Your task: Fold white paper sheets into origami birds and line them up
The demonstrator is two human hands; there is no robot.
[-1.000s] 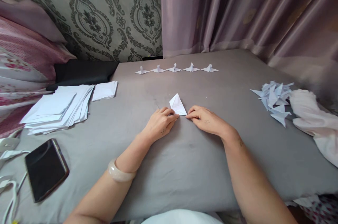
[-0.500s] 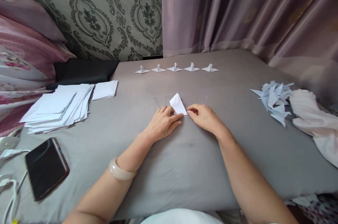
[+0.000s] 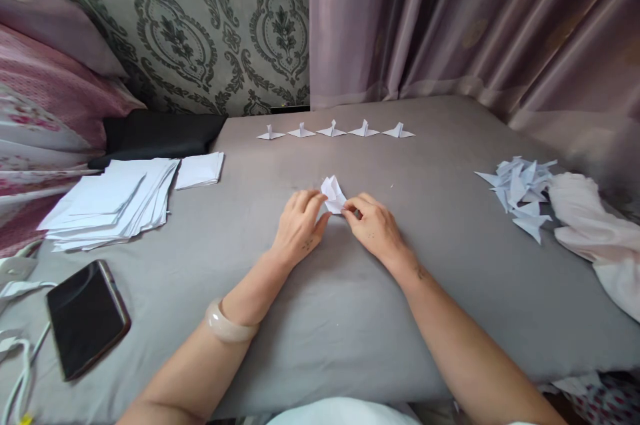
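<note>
A small piece of folded white paper [image 3: 333, 193] lies on the grey cloth in front of me, its upper flaps partly opened. My left hand [image 3: 301, 223] is at its left edge, with the fingertips and thumb closed on that side. From the right, my right hand [image 3: 371, 223] pinches the lower right corner between thumb and forefinger. The fingertips cover parts of the paper's lower edges. A pale bangle [image 3: 230, 323] sits on my left forearm.
Folded paper cranes [image 3: 333, 129] stand in a row at the back. More folded paper pieces [image 3: 523, 185] are heaped at right beside a pale cloth [image 3: 585, 211]. Paper stacks [image 3: 115, 201], a black phone [image 3: 89, 319] and white cables [image 3: 25, 351] lie at left.
My right hand has moved left onto the paper's corner. My left fingers have lifted from lying across its lower edge to its left side. The paper's upper flaps have opened out.
</note>
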